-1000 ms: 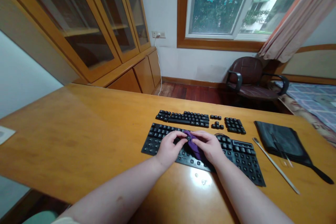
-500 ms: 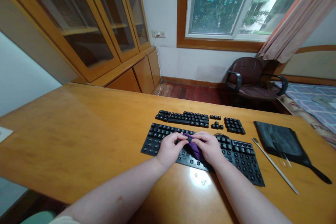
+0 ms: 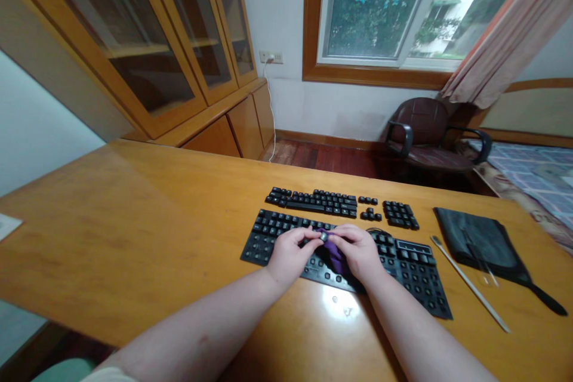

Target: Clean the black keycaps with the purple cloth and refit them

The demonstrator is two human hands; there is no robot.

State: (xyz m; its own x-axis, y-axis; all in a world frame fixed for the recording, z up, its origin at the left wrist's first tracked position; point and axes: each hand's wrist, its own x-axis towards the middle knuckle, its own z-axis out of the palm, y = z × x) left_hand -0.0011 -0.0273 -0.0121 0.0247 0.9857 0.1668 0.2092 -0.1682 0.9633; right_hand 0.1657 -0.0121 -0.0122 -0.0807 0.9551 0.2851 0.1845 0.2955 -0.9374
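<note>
Above the middle of a black keyboard [image 3: 421, 274], my left hand [image 3: 290, 250] pinches a small dark keycap [image 3: 323, 237] between thumb and fingers. My right hand [image 3: 357, 249] is closed on a purple cloth [image 3: 336, 259], its fingertips meeting the keycap from the other side. Part of the cloth hangs down over the keyboard. Many of the keyboard's lower positions show bare switches, while its upper rows still carry caps. Behind it, removed keycaps [image 3: 322, 203] lie in rows, with a number-pad group [image 3: 400, 215] to their right.
To the right lie a long thin pale stick [image 3: 470, 283] and a black zip pouch [image 3: 481, 242] with a wire puller [image 3: 481, 259] on it. The wooden table [image 3: 134, 221] reaches far left. Beyond its back edge stands an armchair [image 3: 421, 131].
The keycap between my fingertips has turned and now shows a lighter, shinier face. Both hands stay in nearly the same place over the keyboard.
</note>
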